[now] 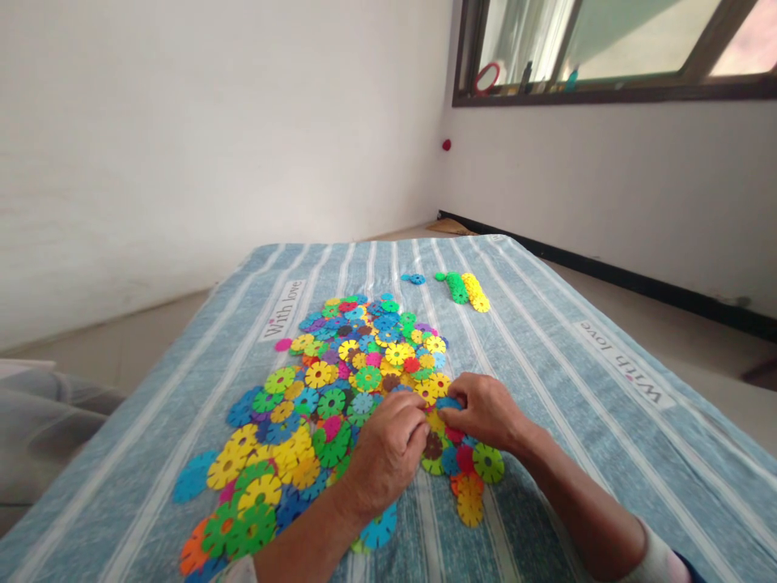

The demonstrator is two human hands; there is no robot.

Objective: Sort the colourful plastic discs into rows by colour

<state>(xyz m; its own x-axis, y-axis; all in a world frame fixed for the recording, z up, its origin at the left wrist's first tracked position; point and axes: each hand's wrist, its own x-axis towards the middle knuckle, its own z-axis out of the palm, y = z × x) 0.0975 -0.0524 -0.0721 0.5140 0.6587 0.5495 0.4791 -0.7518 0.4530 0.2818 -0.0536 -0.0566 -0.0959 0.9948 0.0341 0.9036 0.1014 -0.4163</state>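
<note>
A wide pile of colourful notched plastic snowflake discs (331, 402) lies on the striped cloth. My left hand (392, 445) is over the right part of the pile with its fingers curled together; what they hold, if anything, is hidden. Just right of it, my right hand (482, 409) pinches a blue snowflake disc (447, 402) between thumb and fingers. Below the right hand lie a green disc (489, 462) and an orange-yellow disc (469, 500).
Beyond the pile, a row of yellow discs (475, 293) lies beside a row of green discs (456, 288). Left of these are a few blue discs (416, 279). The cloth-covered table (546, 372) stands near white walls and a window (631, 48).
</note>
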